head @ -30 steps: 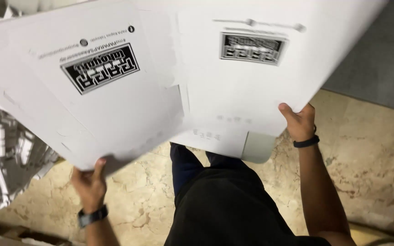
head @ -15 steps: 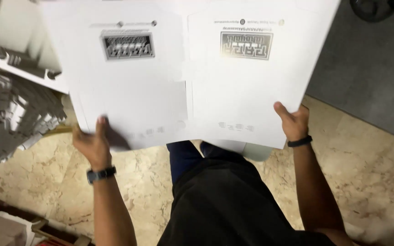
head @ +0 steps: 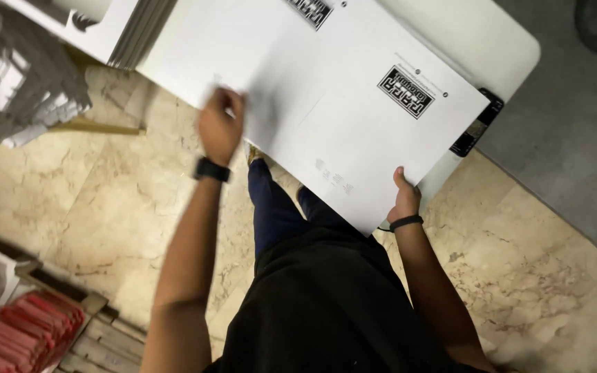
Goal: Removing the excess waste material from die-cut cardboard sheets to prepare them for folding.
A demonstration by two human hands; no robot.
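A large flat white cardboard sheet (head: pixel 326 90) with black printed blocks lies over a white table (head: pixel 499 41), its near edge overhanging toward me. My left hand (head: pixel 221 124) rests on the sheet's near left edge, fingers curled on it. Gripping the sheet's near right edge is my right hand (head: pixel 405 197), thumb on top. A dark band sits on each wrist.
A black phone (head: pixel 477 128) lies at the table's near right corner, partly under the sheet. A stack of white flat boxes (head: pixel 105 27) sits at top left, crumpled silver-white packaging (head: pixel 15 90) at far left. Red items on a wooden pallet (head: pixel 29 331) occupy the bottom left. Beige marble floor below.
The sheet has come down from being held up in front of me onto the table and turned. My left hand moved up and right along its near edge.
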